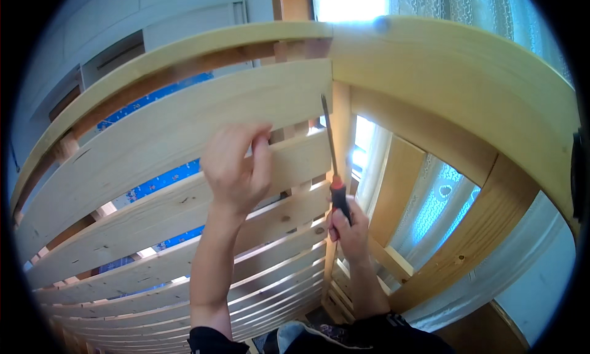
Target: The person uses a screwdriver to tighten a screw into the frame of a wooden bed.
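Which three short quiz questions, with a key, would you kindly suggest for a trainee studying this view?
1. Short answer: Which of the person's hands grips the screwdriver?

2. True or false: The screwdriver's metal shaft points downward in the picture.

3. Multiple choice: Which colour is the main one of the patterned fabric seen behind the wooden slats?
A. red
B. blue
C. green

Key:
1. The right hand.
2. False: the metal shaft points upward, above the gripping hand.
3. B, blue.
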Action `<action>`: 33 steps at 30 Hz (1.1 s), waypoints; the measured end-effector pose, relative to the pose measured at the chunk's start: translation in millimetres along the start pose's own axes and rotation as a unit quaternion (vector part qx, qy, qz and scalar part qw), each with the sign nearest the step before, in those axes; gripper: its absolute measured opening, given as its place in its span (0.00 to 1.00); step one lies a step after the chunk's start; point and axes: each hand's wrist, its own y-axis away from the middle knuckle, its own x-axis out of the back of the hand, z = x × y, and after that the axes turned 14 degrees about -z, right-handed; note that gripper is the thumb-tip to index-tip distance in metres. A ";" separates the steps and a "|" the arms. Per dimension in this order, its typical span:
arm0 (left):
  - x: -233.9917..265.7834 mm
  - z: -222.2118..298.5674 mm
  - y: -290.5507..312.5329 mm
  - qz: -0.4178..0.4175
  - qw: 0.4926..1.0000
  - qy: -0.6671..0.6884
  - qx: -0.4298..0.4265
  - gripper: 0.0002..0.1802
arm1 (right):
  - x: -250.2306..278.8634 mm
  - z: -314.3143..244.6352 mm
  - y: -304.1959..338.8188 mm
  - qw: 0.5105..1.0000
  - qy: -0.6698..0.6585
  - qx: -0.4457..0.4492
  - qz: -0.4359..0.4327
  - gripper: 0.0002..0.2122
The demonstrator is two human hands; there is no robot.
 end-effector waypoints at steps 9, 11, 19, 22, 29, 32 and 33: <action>-37.2 -10.2 0.0 -0.043 0.992 0.122 0.007 0.07 | 25.2 24.3 44.2 0.997 -0.015 -0.042 0.069 0.11; -37.3 -8.5 25.9 -0.048 0.996 0.072 -0.019 0.07 | 27.1 64.6 85.7 0.994 0.030 -0.064 0.089 0.10; -59.7 25.8 191.9 -0.150 0.987 -0.022 0.045 0.12 | 26.0 142.9 217.7 0.930 0.082 -0.351 0.067 0.13; -80.3 39.8 217.3 -0.155 0.982 -0.055 0.093 0.14 | 35.3 146.1 217.5 0.940 0.162 -0.298 0.035 0.14; -138.6 51.6 258.1 -0.246 0.960 -0.100 0.090 0.18 | 42.8 139.8 245.4 0.916 0.122 -0.381 0.035 0.14; -162.8 46.2 266.1 -0.273 0.945 -0.172 0.053 0.17 | 46.9 125.7 260.4 0.924 0.130 -0.360 0.020 0.14; -168.2 44.3 268.3 -0.271 0.939 -0.207 0.034 0.17 | 48.2 119.4 262.8 0.924 0.131 -0.358 0.017 0.14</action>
